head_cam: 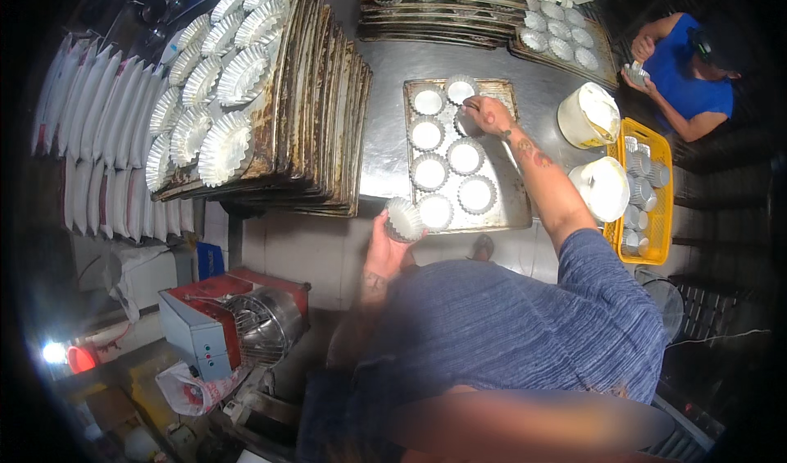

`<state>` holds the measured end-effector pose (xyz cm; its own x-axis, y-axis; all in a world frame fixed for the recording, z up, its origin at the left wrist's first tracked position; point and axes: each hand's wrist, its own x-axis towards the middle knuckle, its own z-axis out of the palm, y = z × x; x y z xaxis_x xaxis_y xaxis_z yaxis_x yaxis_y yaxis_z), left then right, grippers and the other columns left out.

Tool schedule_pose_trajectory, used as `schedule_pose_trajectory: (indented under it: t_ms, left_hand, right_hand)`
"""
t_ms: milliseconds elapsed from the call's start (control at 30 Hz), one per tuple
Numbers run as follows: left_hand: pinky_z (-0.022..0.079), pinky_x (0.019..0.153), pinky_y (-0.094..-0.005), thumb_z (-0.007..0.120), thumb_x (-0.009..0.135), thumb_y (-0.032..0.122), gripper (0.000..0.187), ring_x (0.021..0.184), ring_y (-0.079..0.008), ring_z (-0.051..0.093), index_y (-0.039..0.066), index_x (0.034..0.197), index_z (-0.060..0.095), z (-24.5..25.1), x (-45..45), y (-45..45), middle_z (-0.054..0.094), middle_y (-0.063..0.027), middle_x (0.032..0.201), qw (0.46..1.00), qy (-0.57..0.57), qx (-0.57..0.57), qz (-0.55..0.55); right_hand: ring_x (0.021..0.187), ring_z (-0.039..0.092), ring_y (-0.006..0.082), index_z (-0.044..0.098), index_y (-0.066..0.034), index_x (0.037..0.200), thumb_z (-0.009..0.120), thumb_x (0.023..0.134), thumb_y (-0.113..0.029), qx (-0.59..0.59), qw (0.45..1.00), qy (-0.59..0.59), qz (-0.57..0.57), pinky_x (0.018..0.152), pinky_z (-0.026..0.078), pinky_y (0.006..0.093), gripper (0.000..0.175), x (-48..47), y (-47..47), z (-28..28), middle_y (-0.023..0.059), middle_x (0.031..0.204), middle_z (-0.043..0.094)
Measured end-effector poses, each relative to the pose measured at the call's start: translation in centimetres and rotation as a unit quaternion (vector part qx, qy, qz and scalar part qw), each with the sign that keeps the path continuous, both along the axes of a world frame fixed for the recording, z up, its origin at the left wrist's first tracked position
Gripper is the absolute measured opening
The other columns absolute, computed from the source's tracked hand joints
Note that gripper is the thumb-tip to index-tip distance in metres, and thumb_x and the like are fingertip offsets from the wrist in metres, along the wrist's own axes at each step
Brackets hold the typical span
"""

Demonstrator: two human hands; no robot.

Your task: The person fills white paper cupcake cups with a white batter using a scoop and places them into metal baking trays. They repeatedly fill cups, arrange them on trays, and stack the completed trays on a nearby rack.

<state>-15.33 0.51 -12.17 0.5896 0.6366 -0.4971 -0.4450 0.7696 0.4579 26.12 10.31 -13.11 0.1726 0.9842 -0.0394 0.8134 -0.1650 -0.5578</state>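
My left hand (388, 248) holds a fluted metal tart tin (404, 219), tilted, at the near edge of a baking tray. This worn baking tray (504, 208) lies on the steel table with two columns of fluted tins, such as one tin (465, 156) near its middle. My right hand (490, 116) reaches over the tray from the right, fingertips bunched at the rim of a partly covered tin (462, 124) in the second column. Whether the fingers grip that rim or something small, I cannot tell.
Stacked trays topped with tins (224, 149) rise at left; more trays (430, 26) stand behind. White buckets (588, 115) and a yellow crate (663, 217) of tins are at right. A co-worker in blue (695, 75) holds a tin. A red-and-grey mixer (209, 334) stands at lower left.
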Motion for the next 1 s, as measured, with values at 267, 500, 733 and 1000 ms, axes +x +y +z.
schedule_pose_trajectory:
  t_ms: [267, 500, 733, 1000]
  left_hand:
    - [0.045, 0.113, -0.072, 0.049, 0.103, 0.051, 0.068, 0.141, -0.0413, 0.052, 0.005, 0.153, 0.045, 2.4, 3.4, 1.3, 0.053, -0.019, 0.153, 1.0, -0.008, -0.006, 0.029]
    - [0.044, 0.112, -0.0711, 0.051, 0.102, 0.052, 0.065, 0.139, -0.0367, 0.054, 0.008, 0.149, 0.051, 3.3, 6.4, 1.6, 0.056, -0.0142, 0.151, 0.997, -0.059, -0.008, -0.049]
    - [0.049, 0.108, -0.0659, 0.044, 0.106, 0.055, 0.061, 0.13, -0.0341, 0.06, 0.009, 0.146, 0.053, 5.3, 16.2, -0.3, 0.062, -0.0129, 0.141, 0.98, -0.016, 0.03, -0.198]
    - [0.052, 0.11, -0.0581, 0.036, 0.109, 0.058, 0.067, 0.132, -0.0332, 0.061, 0.006, 0.147, 0.051, 7.9, 26.0, -4.1, 0.062, -0.0168, 0.143, 0.946, -0.091, 0.047, -0.306]
  right_hand:
    - [0.069, 0.05, 0.009, 0.078, -0.0067, 0.121, 0.058, 0.109, -0.053, 0.13, 0.893, 0.349, -0.255, 0.065, 0.046, 0.0266, 0.052, -2.1, -17.1, 13.5, -0.0033, 0.082, 0.058]
    - [0.067, 0.043, 0.0057, 0.076, -0.0025, 0.116, 0.05, 0.112, -0.056, 0.396, 0.765, 0.301, -0.41, 0.063, 0.04, 0.024, 0.059, 9.0, -31.6, 14.5, -0.0075, 0.074, 0.039]
    - [0.072, 0.04, 0.0073, 0.073, -0.0016, 0.121, 0.045, 0.113, -0.057, 0.249, 0.822, 0.245, -0.449, 0.072, 0.041, 0.0265, 0.063, 14.3, -37.3, 10.0, -0.007, 0.075, 0.039]
    - [0.07, 0.059, 0.0142, 0.069, -0.0034, 0.107, 0.041, 0.115, -0.051, 0.392, 0.559, 0.699, -0.212, 0.079, 0.051, 0.0361, 0.055, -1.8, -28.9, 16.5, 0.0026, 0.07, 0.058]
